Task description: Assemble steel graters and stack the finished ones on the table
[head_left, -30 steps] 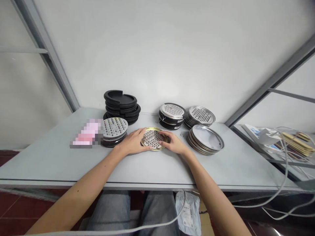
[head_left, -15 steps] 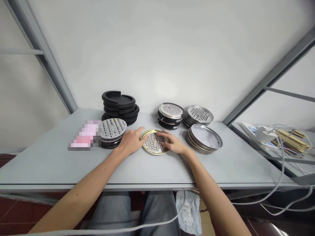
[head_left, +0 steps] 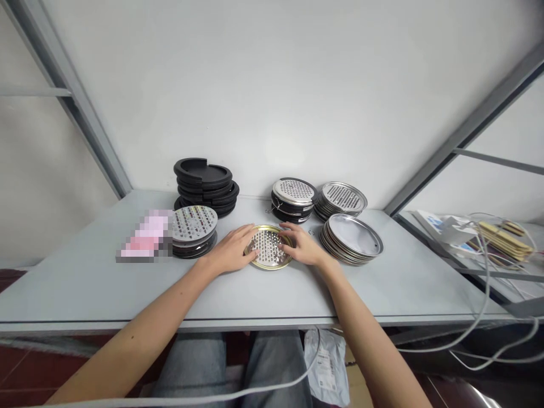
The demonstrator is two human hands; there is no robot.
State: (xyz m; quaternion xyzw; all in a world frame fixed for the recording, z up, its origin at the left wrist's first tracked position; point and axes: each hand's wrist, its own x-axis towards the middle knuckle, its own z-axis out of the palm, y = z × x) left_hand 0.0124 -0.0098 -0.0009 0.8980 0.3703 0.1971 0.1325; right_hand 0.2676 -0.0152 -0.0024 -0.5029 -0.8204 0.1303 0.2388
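A round metal grater plate (head_left: pixel 268 247) with raised perforations lies on the table in front of me, with a gold-coloured ring (head_left: pixel 272 267) round its edge. My left hand (head_left: pixel 232 249) grips its left side, fingers along the far rim and thumb at the near left edge. On the right side, my right hand (head_left: pixel 305 247) holds the rim, its thumb over the grater surface and its fingers at the far edge. Beside my left hand stands a stack of grater plates (head_left: pixel 194 222). Right of my right hand is a pile of round metal plates (head_left: pixel 352 235).
Black ring-shaped holders (head_left: pixel 206 184) are stacked by the wall. Black-sided graters (head_left: pixel 294 192) and slotted metal discs (head_left: pixel 343 196) stand at the back. A small metal ring (head_left: pixel 311 232) lies near the right pile. Pale cables (head_left: pixel 484 294) hang at the right.
My left hand has closed in on the plate's left side, its fingers drawing together along the rim and its thumb moving nearer me. My right hand stays at the right edge.
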